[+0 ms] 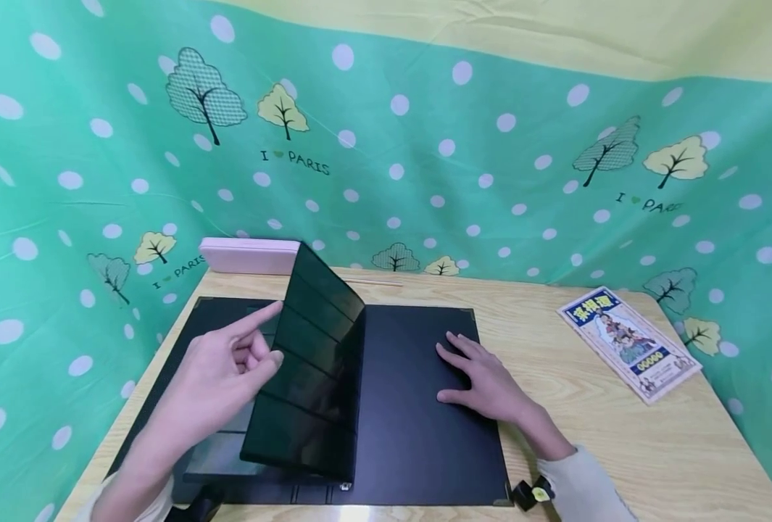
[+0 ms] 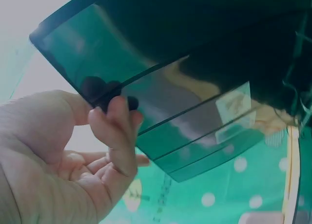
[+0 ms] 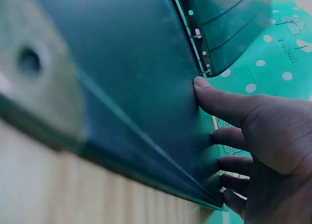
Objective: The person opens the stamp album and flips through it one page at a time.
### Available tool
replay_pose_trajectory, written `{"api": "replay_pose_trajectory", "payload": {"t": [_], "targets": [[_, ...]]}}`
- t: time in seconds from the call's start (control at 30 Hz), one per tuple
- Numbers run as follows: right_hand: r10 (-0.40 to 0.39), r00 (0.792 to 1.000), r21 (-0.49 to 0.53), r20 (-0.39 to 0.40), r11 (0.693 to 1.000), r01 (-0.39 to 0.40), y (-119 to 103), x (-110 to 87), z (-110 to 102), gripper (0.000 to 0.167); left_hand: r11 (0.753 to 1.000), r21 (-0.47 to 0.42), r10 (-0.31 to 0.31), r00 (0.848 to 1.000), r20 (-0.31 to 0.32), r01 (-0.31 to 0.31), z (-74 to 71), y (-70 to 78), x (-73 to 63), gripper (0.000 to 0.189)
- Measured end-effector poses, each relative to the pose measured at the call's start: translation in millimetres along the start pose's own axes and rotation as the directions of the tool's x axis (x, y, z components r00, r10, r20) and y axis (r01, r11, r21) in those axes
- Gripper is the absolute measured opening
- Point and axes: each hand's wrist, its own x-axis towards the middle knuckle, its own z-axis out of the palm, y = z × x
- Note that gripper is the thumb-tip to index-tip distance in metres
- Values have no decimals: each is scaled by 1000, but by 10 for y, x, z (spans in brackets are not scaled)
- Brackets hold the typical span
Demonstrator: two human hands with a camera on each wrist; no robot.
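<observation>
A black ring binder (image 1: pixel 418 413) lies spread on the table. From its spine rises a glossy black pocket page (image 1: pixel 314 362), divided into horizontal strips. My left hand (image 1: pixel 209 384) holds the outer edge of that page, thumb on one face and curled fingers on the other, its index finger stretched along the edge. Up close in the left wrist view, fingertips (image 2: pixel 117 107) are mirrored in the shiny page (image 2: pixel 209 48). With fingers spread, my right hand (image 1: pixel 486 380) rests on the binder's right-hand cover. Metal ring fittings (image 3: pixel 197 34) show along the spine in the right wrist view.
Behind the binder lies a pink case (image 1: pixel 248 257), with a thin stick (image 1: pixel 372 283) to its right. A colourful printed packet (image 1: pixel 630 346) rests at the table's right side. A green dotted curtain (image 1: pixel 425 167) hangs behind the wooden table (image 1: pixel 555 319).
</observation>
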Motion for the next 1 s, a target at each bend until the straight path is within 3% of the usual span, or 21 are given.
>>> {"api": "replay_pose_trajectory", "payload": {"t": [0.17, 0.33, 0.6, 0.77, 1.0], "targets": [[-18, 1000, -8, -3, 1000, 18, -6, 23, -7, 83, 997, -70, 37, 996, -87, -43, 29, 93, 18, 59], [-17, 1000, -10, -1, 1000, 17, -5, 19, -7, 83, 995, -92, 29, 994, -108, -39, -56, 29, -16, 58], [-8, 1000, -14, -9, 1000, 8, 3, 6, 20, 83, 1000, 23, 9, 996, -90, -7, -251, -335, -137, 59], [-15, 1000, -14, -13, 1000, 14, -3, 2, 24, 83, 997, 45, -55, 998, -44, 57, -346, -590, -222, 58], [-17, 1000, -20, -17, 1000, 17, -1, 2, 13, 83, 982, 119, -151, 989, 9, 149, -388, -982, -336, 57]]}}
